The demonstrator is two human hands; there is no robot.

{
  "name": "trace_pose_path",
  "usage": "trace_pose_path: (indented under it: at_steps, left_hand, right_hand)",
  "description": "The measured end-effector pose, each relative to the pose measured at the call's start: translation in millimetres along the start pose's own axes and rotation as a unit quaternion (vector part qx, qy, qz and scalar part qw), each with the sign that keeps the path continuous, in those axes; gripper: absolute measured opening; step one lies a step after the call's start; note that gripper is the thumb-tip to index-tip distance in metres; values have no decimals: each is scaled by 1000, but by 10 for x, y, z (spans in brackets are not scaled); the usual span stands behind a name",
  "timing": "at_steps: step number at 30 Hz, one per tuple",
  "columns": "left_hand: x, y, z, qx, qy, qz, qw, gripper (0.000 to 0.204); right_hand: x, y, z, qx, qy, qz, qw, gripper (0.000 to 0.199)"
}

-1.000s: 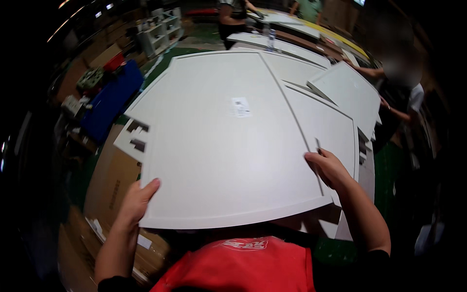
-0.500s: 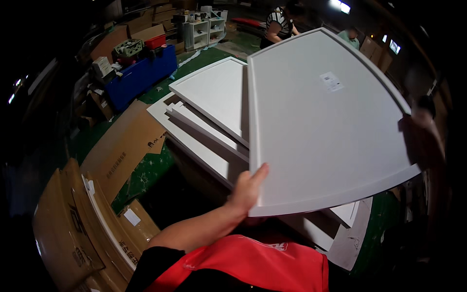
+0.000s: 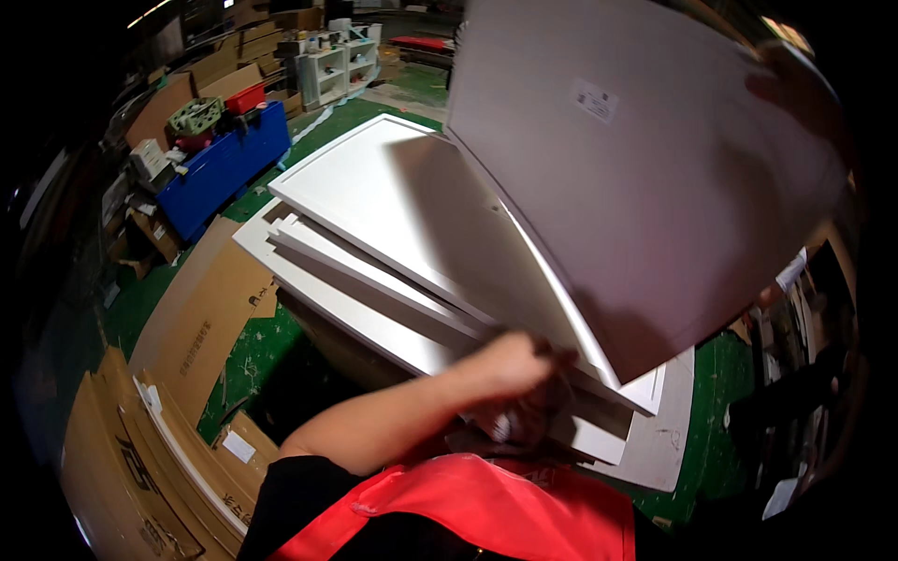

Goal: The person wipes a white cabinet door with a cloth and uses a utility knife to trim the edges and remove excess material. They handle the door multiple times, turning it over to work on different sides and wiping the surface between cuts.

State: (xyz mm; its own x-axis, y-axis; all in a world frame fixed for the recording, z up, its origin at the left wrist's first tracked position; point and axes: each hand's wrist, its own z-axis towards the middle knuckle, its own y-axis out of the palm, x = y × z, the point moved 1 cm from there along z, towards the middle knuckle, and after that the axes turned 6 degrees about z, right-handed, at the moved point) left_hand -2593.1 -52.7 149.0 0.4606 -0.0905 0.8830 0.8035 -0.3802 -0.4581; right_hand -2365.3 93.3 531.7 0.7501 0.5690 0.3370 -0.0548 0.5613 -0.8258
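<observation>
While I tilt the big white panel (image 3: 645,178) up on edge above the stack of white panels (image 3: 393,243), my left hand (image 3: 510,365) curls closed around its lower corner, and my right hand (image 3: 795,89) shows only as a blurred shape at the far upper edge, grip impossible to tell. It looks stiff, broad and smooth, probably awkward more than heavy, likely to swing or slip, so I judge the edges near opposite corners the safest hold.

blue bin (image 3: 224,168) | flattened cardboard (image 3: 201,318) — green floor (image 3: 253,351) | white shelf (image 3: 327,75)
</observation>
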Motion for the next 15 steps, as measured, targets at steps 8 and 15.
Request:
trace_pose_path:
  at_steps: [8,15]
  left_hand:
    - [376,-1632,-118,240,52,-378,893,85]
    - [376,-1415,120,121,70,-576,806,68]
  right_hand:
    - [-553,508,-421,-20,39,205,978,33]
    - [-1242,813,-1781,22,-112,-3,993,22]
